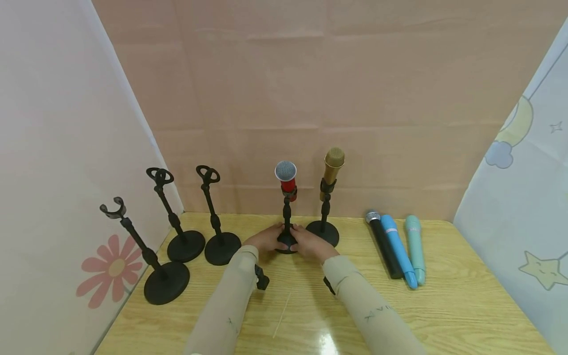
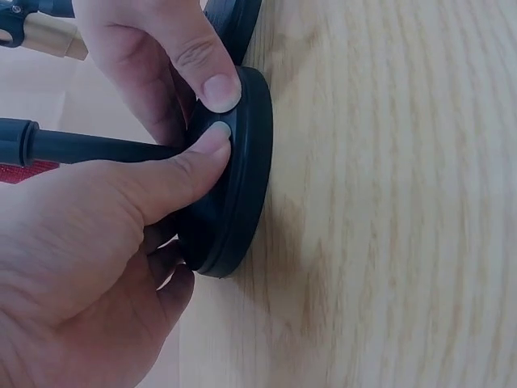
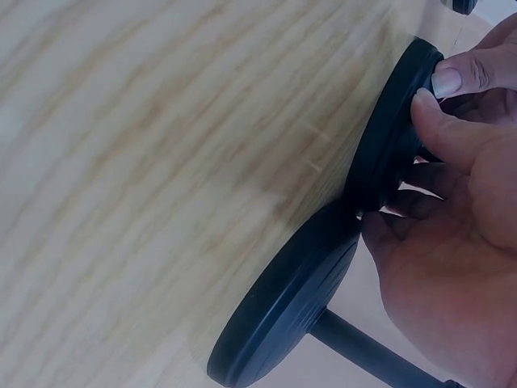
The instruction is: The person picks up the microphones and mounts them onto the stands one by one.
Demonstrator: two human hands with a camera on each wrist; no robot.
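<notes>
Both hands are on the round black base of a microphone stand (image 1: 287, 213) at the middle of the table. My left hand (image 1: 266, 239) grips the base (image 2: 257, 170) from the left, thumb on top and fingers curled at its far rim. From the right, my right hand (image 1: 312, 242) holds the same base, the two thumbs close together beside the pole. A red microphone (image 1: 288, 185) with a silver mesh head sits tilted in the stand's clip. Just to the right, a second stand (image 1: 326, 209) carries a gold microphone (image 1: 333, 170); its base (image 3: 283, 299) is right against the held one.
Three black stands with bare clips (image 1: 166, 282) (image 1: 186, 245) (image 1: 223, 249) stand at the left. Lying at the right are a black microphone (image 1: 385, 246), a blue microphone (image 1: 399, 251) and a mint microphone (image 1: 415, 251). A brown backdrop (image 1: 284, 98) rises behind the wooden table (image 1: 461, 305).
</notes>
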